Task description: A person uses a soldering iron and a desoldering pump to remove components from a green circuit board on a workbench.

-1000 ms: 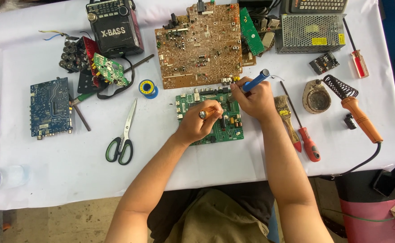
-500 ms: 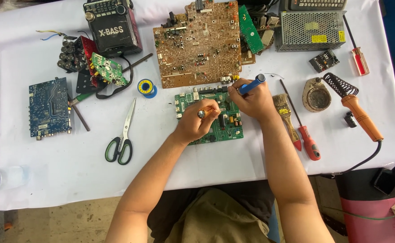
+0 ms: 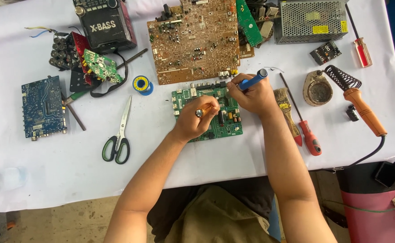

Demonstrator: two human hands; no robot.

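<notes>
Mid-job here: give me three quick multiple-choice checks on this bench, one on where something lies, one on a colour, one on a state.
1. Where do the scissors lie?
A. left of the green board
B. on the metal box
C. right of the brush

2. What colour is the tool in the right hand?
A. red
B. blue
C. yellow

3. What is the state of the orange soldering iron?
A. held in the left hand
B. lying on the table, unheld
C. resting on the green board

Answers:
1. A, the scissors sit on the white cloth left of the board.
2. B, its handle shows blue above the fingers.
3. B, it lies at the right, away from both hands; the left hand grips a small metal-tipped tool.
</notes>
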